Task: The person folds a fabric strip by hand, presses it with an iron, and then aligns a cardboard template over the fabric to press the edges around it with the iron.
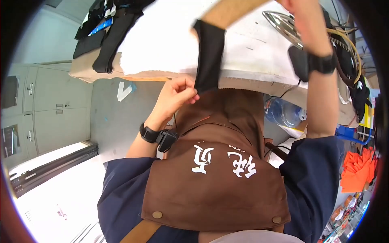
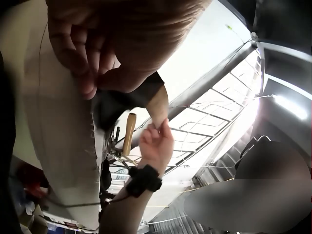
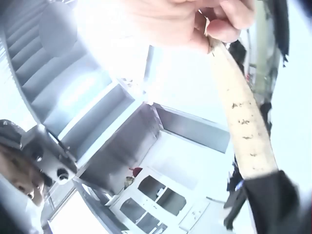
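A black fabric piece [image 1: 210,56], tube-like, hangs at the table's front edge with a tan flat strip [image 1: 235,11] coming out of its upper end. My left hand [image 1: 174,99] pinches the fabric's lower corner between thumb and fingers. Up at the right, my right hand [image 1: 310,28], blurred in the head view, grips the strip's far end. In the right wrist view, thumb and fingers pinch that end, and small dark marks run along the strip [image 3: 246,126]. The part of the strip within the fabric is hidden.
A shiny iron [image 1: 279,24] lies on the white-covered table [image 1: 162,44], partly behind the right hand and forearm. Black fabric pieces [image 1: 111,40] hang over the table's left corner. Cords [image 1: 350,44] run along the right edge. A plastic water bottle [image 1: 283,112] is below the table.
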The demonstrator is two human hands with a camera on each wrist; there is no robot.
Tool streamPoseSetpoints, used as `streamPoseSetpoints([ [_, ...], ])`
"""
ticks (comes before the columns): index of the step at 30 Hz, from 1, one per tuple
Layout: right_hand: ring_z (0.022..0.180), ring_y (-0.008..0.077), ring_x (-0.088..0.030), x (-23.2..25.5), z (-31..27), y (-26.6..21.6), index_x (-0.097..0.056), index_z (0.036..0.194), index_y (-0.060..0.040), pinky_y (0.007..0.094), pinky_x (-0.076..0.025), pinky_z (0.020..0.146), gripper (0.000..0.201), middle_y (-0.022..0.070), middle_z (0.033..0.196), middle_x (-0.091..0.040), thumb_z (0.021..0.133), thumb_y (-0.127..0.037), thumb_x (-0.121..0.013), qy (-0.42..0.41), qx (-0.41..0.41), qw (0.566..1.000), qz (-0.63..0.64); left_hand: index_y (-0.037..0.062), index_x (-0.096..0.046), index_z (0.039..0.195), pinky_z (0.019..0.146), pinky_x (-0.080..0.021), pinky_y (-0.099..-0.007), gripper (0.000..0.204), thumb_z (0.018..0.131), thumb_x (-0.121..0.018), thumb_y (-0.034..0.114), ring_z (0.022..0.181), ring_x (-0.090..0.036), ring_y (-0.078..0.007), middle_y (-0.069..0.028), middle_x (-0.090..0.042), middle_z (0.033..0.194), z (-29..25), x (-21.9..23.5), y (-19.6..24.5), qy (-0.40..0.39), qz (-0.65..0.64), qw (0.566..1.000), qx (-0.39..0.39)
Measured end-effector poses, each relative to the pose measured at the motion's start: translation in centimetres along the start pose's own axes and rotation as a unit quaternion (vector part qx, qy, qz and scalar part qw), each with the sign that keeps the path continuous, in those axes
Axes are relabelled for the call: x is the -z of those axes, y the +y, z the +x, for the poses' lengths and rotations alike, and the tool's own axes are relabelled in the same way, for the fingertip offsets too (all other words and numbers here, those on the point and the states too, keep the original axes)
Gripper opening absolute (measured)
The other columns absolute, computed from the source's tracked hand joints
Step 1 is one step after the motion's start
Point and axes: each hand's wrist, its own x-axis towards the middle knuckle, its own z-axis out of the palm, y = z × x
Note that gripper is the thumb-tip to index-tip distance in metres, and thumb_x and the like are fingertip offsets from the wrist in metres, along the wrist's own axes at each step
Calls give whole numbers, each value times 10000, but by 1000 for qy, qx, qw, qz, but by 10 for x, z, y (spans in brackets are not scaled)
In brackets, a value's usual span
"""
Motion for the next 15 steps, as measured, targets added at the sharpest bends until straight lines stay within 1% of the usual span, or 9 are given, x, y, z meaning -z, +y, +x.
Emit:
streamPoseSetpoints([
  [4,548,63,-514,-26,60,-44,-702,990,-31,236,-363,489,217,-4,750,-633,1073,-224,-645,69,194,976,-69,28,-685,952,759,-566,-255,76,979,-657,93,804,-702,-108,-69,-754,900,-15,28,-7,-3,9,997,76],
  [6,592,107,-615,-64,69,-45,-697,1053,-26,261,-445,539,204,38,783,-663,1082,-222,-648,176,329,918,-132,37,-687,966,769,-567,-255,77,997,-652,99,814,-700,-105,-69,-753,906,-20,29,-8,-3,-5,997,73],
  [7,618,157,-654,-78,56,-50,-692,1089,-27,291,-482,573,179,66,795,-675,1068,-202,-660,37,193,980,43,40,-692,978,776,-565,-251,75,1005,-652,97,820,-699,-103,-70,-754,910,-22,24,-6,3,-42,997,63],
  [8,643,207,-693,-88,40,-49,-687,1125,-28,322,-519,607,172,94,808,-688,1053,-183,-673,-105,40,970,214,43,-697,990,784,-564,-247,74,1014,-651,96,826,-697,-101,-71,-756,914,-23,18,-4,9,-78,995,54],
  [9,700,261,-707,-100,48,-7,-683,1141,-28,354,-537,643,179,117,882,-704,1022,-162,-694,-110,330,936,-49,38,-700,1034,812,-567,-246,73,1033,-650,91,849,-698,-102,-73,-760,940,-24,15,0,-2,-93,994,52],
  [10,756,314,-721,-111,53,38,-679,1156,-29,386,-555,679,203,140,955,-719,991,-142,-716,-101,569,757,-304,38,-700,1034,812,-567,-246,73,1033,-650,91,849,-698,-102,-73,-760,940,-24,11,1,0,-96,994,56],
  [12,875,345,-714,-106,2,42,-685,1165,-41,421,-570,738,231,157,1121,-711,947,-108,-727,-261,408,802,-350,27,-700,1081,829,-573,-252,90,1041,-648,89,866,-701,-105,-71,-763,964,-22,5,0,-44,-189,979,55],
  [13,647,49,-547,-102,-6,76,-766,1041,-72,250,-397,577,246,24,773,-652,1026,-317,-763,-225,411,821,-327,21,-697,1118,835,-580,-257,106,1052,-648,88,868,-705,-111,-71,-764,976,-22,4,-1,-65,-211,974,60],
  [15,608,66,-604,-82,-62,33,-711,975,-57,269,-428,549,304,72,727,-653,1030,-352,-759,-291,149,887,-327,22,-697,1121,838,-583,-259,104,1054,-650,86,869,-708,-113,-72,-764,980,-23,0,2,-77,-245,964,75],
])
